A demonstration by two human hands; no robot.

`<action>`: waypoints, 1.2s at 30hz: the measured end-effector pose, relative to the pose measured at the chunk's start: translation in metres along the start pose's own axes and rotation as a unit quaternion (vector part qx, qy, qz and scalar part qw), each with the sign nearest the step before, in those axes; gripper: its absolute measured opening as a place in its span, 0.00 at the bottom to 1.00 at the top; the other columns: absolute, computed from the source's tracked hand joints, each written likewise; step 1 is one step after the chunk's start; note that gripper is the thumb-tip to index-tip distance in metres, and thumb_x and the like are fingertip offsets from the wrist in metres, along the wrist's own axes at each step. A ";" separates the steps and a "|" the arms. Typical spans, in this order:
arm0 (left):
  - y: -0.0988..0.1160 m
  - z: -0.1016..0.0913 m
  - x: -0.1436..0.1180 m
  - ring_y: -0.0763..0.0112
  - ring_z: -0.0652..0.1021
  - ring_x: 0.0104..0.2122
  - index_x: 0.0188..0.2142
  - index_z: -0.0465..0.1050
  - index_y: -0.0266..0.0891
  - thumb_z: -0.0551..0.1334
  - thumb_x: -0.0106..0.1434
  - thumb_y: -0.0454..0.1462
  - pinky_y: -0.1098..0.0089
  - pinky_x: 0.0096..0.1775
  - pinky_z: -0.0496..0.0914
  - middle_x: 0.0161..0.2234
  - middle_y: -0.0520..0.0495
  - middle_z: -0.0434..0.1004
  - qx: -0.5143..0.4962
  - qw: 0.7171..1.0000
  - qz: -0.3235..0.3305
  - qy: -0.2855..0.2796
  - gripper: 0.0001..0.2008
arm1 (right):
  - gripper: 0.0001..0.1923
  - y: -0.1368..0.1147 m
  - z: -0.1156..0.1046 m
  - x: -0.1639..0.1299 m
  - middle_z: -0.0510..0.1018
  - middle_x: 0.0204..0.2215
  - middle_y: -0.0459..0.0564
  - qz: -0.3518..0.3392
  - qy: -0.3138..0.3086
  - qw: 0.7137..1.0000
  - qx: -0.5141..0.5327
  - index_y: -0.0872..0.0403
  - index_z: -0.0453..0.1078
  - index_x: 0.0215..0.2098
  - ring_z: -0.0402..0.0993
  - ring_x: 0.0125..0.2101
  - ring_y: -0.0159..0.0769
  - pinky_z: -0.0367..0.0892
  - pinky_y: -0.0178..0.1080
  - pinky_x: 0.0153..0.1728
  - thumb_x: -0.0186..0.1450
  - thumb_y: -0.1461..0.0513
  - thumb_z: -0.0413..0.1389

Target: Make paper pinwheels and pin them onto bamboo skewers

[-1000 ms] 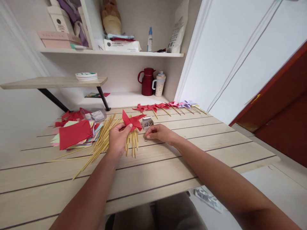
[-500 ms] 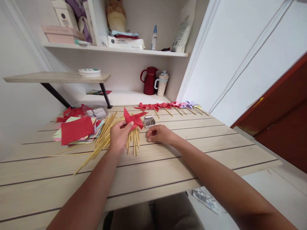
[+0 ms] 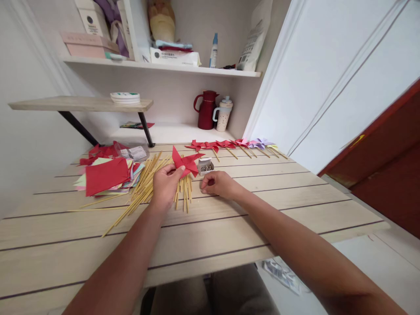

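My left hand [image 3: 166, 183] is closed on a red paper pinwheel [image 3: 188, 162], the thumb pressing near its middle. Beneath the pinwheel and beside the hand lie several thin wooden sticks [image 3: 184, 192]. My right hand [image 3: 218, 183] rests low over the tabletop, thumb and forefinger pinched together around a tiny thumbtack, mostly hidden at the fingertips. Just behind it stands a small open box [image 3: 206, 167] holding shiny metal thumbtacks. A gap separates the two hands.
Left of the sticks is a stack of coloured paper sheets [image 3: 106, 177], with a clear plastic packet [image 3: 135, 153] behind. Finished pinwheels on sticks [image 3: 226, 144] line the table's back edge. A red jug [image 3: 206, 111] and a cup [image 3: 223, 114] stand behind them. A raised wooden shelf [image 3: 82, 104] overhangs the back left.
The view has shifted slightly. My left hand still holds the pinwheel; my right hand keeps its pinch near the box, and the small glint at its fingertips shows less.
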State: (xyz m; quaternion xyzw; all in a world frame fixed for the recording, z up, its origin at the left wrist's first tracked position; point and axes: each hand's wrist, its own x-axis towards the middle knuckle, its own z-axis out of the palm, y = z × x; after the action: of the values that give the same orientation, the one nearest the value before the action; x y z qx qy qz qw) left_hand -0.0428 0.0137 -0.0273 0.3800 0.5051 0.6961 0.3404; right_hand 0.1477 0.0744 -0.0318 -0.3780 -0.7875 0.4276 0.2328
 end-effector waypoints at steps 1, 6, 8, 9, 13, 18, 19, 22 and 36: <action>0.000 0.000 0.000 0.66 0.77 0.33 0.34 0.81 0.35 0.75 0.47 0.45 0.66 0.39 0.71 0.32 0.45 0.82 0.000 1.000 -0.001 -0.001 0.18 | 0.02 0.000 0.000 0.000 0.79 0.25 0.45 0.000 -0.001 1.000 -0.004 0.55 0.76 0.26 0.71 0.27 0.32 0.64 0.33 0.29 0.52 0.66 0.63; 0.000 0.000 0.000 0.66 0.77 0.33 0.35 0.81 0.35 0.74 0.49 0.44 0.67 0.38 0.71 0.32 0.45 0.82 0.006 1.000 -0.002 -0.007 0.17 | 0.03 -0.002 0.001 0.000 0.80 0.26 0.45 0.002 -0.003 1.000 -0.009 0.54 0.76 0.26 0.73 0.28 0.32 0.65 0.33 0.30 0.53 0.68 0.62; 0.001 0.000 -0.001 0.67 0.77 0.32 0.34 0.81 0.35 0.74 0.49 0.44 0.67 0.38 0.71 0.32 0.45 0.82 0.009 1.000 0.000 -0.009 0.17 | 0.04 -0.002 0.001 0.000 0.81 0.26 0.45 0.002 -0.004 1.000 -0.013 0.54 0.76 0.26 0.73 0.28 0.32 0.65 0.33 0.30 0.53 0.68 0.62; 0.002 0.000 -0.001 0.67 0.77 0.32 0.34 0.81 0.35 0.74 0.49 0.44 0.67 0.37 0.70 0.32 0.46 0.82 0.011 1.000 0.000 -0.008 0.17 | 0.04 -0.002 0.001 0.001 0.81 0.26 0.45 0.002 -0.004 1.000 -0.014 0.54 0.76 0.26 0.73 0.28 0.32 0.65 0.33 0.30 0.54 0.68 0.61; 0.002 0.001 -0.001 0.68 0.76 0.30 0.31 0.81 0.35 0.74 0.48 0.44 0.68 0.36 0.70 0.30 0.46 0.81 0.019 1.000 0.001 -0.003 0.15 | 0.05 -0.001 0.001 0.001 0.80 0.25 0.44 0.007 -0.009 1.000 -0.019 0.54 0.77 0.25 0.72 0.26 0.31 0.65 0.33 0.30 0.54 0.69 0.60; 0.001 0.001 0.000 0.68 0.77 0.31 0.32 0.81 0.36 0.74 0.48 0.43 0.68 0.36 0.70 0.31 0.46 0.82 0.007 1.000 -0.009 -0.002 0.15 | 0.06 0.000 0.003 0.002 0.81 0.25 0.45 -0.017 0.005 0.999 -0.041 0.54 0.77 0.25 0.72 0.27 0.31 0.65 0.33 0.31 0.54 0.70 0.61; 0.001 0.001 0.000 0.68 0.77 0.31 0.31 0.81 0.36 0.74 0.49 0.43 0.68 0.36 0.70 0.31 0.46 0.82 0.007 1.000 -0.009 -0.003 0.14 | 0.06 0.000 0.004 0.002 0.81 0.25 0.45 -0.028 0.008 0.999 -0.041 0.54 0.78 0.25 0.73 0.27 0.32 0.65 0.33 0.31 0.55 0.70 0.61; 0.002 0.000 0.000 0.69 0.76 0.28 0.28 0.80 0.36 0.74 0.49 0.44 0.70 0.34 0.69 0.28 0.48 0.81 0.015 1.000 -0.001 0.003 0.13 | 0.06 -0.005 0.006 0.001 0.81 0.26 0.45 -0.056 0.024 0.998 -0.024 0.53 0.78 0.25 0.74 0.29 0.33 0.66 0.34 0.32 0.56 0.69 0.61; 0.006 0.005 -0.004 0.65 0.80 0.34 0.33 0.82 0.36 0.75 0.48 0.44 0.66 0.42 0.72 0.34 0.45 0.85 -0.043 0.999 -0.013 -0.018 0.16 | 0.03 -0.041 -0.004 -0.010 0.75 0.43 0.51 -0.196 0.155 0.963 0.099 0.50 0.78 0.28 0.70 0.54 0.44 0.61 0.46 0.58 0.59 0.62 0.67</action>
State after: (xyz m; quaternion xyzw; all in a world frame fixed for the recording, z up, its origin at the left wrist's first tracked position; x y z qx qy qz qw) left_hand -0.0366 0.0108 -0.0213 0.3707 0.4731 0.7060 0.3746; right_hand 0.1402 0.0539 0.0043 -0.2528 -0.7541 0.3859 0.4674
